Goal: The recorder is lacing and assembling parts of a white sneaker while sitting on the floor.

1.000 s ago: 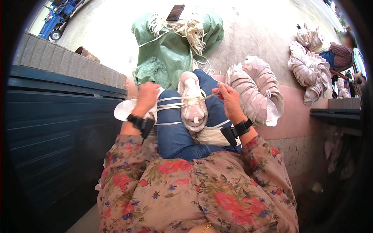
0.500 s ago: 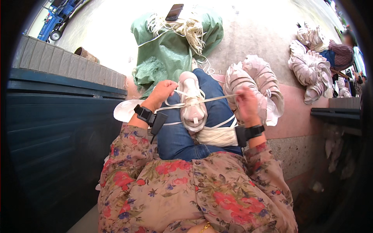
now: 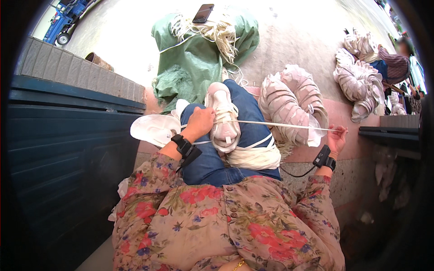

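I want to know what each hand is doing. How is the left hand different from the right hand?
The left hand rests close in, by the pale shoe on the knee; the right hand is stretched far out to the side. The left hand shows its back, fingers curled down; the right hand is raised with fingers pinching the end of the string. Both hold the same tight white string and wear black wristbands.

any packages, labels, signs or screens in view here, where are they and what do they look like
Phone: lying on the green sack, top centre; flat dark rectangle, screen dark.
Green sack: on the ground ahead of the knees; bulging, crumpled green wrap with pale cord spilling from its top.
No labels or signs can be made out.
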Demonstrator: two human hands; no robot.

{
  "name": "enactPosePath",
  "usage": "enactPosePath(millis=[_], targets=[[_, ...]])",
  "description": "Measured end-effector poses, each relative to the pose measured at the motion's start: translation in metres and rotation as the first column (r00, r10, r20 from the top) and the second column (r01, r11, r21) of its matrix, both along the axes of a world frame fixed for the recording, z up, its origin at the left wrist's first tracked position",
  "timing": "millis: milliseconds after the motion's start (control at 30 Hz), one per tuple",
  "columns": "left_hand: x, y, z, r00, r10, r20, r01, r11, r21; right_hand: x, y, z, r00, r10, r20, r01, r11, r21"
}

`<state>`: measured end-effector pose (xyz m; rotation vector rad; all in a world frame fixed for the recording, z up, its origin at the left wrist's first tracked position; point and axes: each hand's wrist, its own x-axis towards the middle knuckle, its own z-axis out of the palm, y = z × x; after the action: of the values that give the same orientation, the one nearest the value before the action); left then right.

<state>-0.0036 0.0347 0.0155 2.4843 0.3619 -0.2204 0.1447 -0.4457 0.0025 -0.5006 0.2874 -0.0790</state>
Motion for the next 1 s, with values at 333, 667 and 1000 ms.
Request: enactPosePath(millis=[333, 667, 1000], targets=[[-0.03, 0.038, 0.023, 0.959, -0.282, -0.007, 0.282, 0.957, 0.069, 0.006, 0.03, 0.011, 0.981, 0.137, 0.137, -0.168, 0.953, 0.252], [-0.107, 0.154, 0.103, 0.965, 0.225, -0.137, -0.243, 0.96, -0.138, 0.005, 0.032, -0.005, 0.987, 0.149, 0.067, -0.159, 0.967, 0.197], [-0.107, 0.142, 0.093, 0.869, 0.483, -0.105, -0.457, 0.704, -0.544, 0.018, 0.062, 0.036, 0.969, 0.243, -0.05, -0.247, 0.957, -0.151]])
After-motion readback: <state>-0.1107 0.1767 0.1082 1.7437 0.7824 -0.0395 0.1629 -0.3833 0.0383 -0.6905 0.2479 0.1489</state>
